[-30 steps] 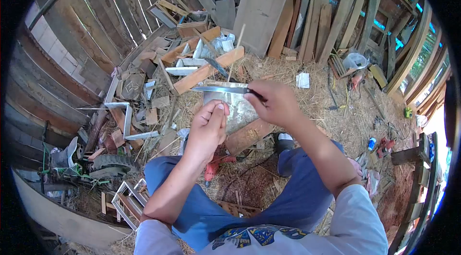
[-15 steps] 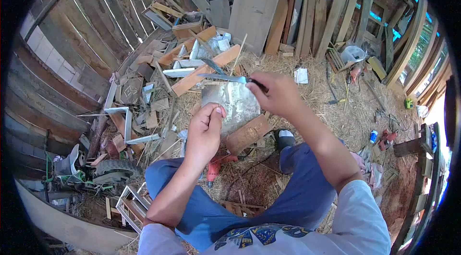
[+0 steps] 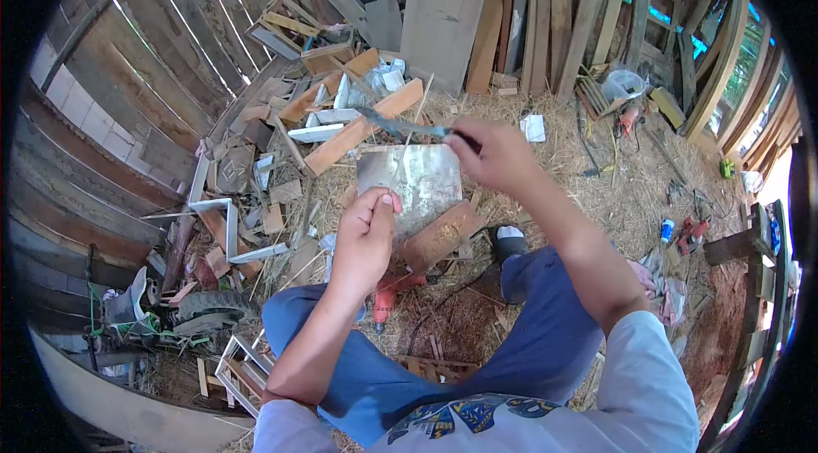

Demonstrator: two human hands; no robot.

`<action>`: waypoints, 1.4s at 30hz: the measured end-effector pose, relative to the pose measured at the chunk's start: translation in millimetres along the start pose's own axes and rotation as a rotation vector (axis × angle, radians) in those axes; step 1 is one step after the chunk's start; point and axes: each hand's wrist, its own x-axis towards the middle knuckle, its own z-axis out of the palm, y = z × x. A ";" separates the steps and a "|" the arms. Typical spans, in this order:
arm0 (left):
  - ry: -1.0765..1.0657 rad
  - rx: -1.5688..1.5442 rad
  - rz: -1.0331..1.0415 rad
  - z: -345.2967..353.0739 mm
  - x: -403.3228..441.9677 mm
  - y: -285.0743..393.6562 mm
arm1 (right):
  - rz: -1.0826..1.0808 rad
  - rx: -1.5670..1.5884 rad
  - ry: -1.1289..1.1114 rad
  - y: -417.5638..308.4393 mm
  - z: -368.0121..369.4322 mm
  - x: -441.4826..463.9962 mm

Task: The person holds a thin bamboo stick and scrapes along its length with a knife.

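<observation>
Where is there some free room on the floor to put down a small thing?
Between the right forearm and the blue can, the floor shows only loose straw. It is crowded to the left of the left hand, around the white frame and the orange-brown board.

The knife (image 3: 430, 129) had a dark handle and a long, slightly blurred blade; it was held sideways, near the far edge of the metal sheet (image 3: 412, 173).
</observation>
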 end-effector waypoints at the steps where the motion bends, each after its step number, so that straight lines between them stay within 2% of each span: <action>1: -0.007 -0.004 0.014 0.9 -1.4 -0.3 | -0.031 0.026 -0.004 -9.6 0.0 -8.7; 3: -0.009 -0.010 0.030 3.0 1.4 3.0 | -0.132 0.036 -0.031 -20.5 4.6 -19.7; 4: -0.005 -0.076 -0.057 2.9 1.7 7.5 | -0.214 0.058 -0.063 -22.6 7.5 -23.9; 5: -0.005 -0.141 -0.157 2.9 -2.7 9.6 | -0.027 0.002 -0.029 -6.4 12.7 -20.5; 6: -0.010 -0.139 -0.167 3.5 -8.0 10.9 | -0.016 0.005 -0.031 17.3 12.1 -10.7; 8: -0.057 -0.151 -0.211 6.0 -9.3 15.9 | 0.076 -0.005 0.256 59.0 4.9 17.1; 9: -0.104 -0.198 -0.229 6.8 -10.3 13.4 | 0.068 -0.014 0.266 65.5 9.8 20.2; 11: -0.114 -0.208 -0.260 10.9 -8.5 10.8 | 0.364 0.639 0.271 73.3 17.0 16.0; 12: -0.121 -0.210 -0.306 13.4 -8.9 8.9 | 0.370 0.631 0.272 62.7 14.0 10.5; 14: -0.151 -0.217 -0.322 15.9 -9.1 4.8 | 0.518 0.952 0.160 23.6 6.3 2.8; 20: -0.240 -0.214 -0.328 21.7 -7.5 -4.9 | 0.563 0.998 0.135 11.1 15.4 1.6; 22: -0.309 -0.239 -0.411 21.1 -5.3 -6.9 | 0.570 1.104 0.105 15.1 17.1 0.4; 26: -0.290 -0.385 -0.468 27.5 -2.2 -3.6 | 0.558 1.070 0.059 16.1 15.2 -0.3; 28: -0.376 -0.459 -0.567 23.9 0.8 -3.2 | 0.531 1.043 0.047 15.1 15.5 -1.2; 32: -0.420 -0.440 -0.502 17.6 6.0 -6.5 | 0.485 0.898 0.090 9.0 20.2 0.2; 34: -0.348 -0.484 -0.483 17.0 5.9 1.2 | 0.318 0.883 0.049 10.9 22.1 -1.8; 35: -0.341 -0.483 -0.479 15.6 6.7 1.8 | 0.313 0.885 0.044 12.4 23.9 -3.6; 37: -0.349 -0.479 -0.405 11.6 8.1 3.0 | 0.097 0.547 0.052 10.7 26.4 -7.3; 38: -0.342 -0.477 -0.403 9.5 8.6 4.0 | 0.092 0.552 0.049 9.1 27.4 -10.6; 40: -0.323 -0.472 -0.381 5.9 8.8 6.2 | -0.043 0.291 0.006 -5.6 20.5 -16.1; 42: -0.307 -0.439 -0.337 4.0 9.9 7.9 | -0.045 0.301 -0.038 -15.1 16.2 -19.9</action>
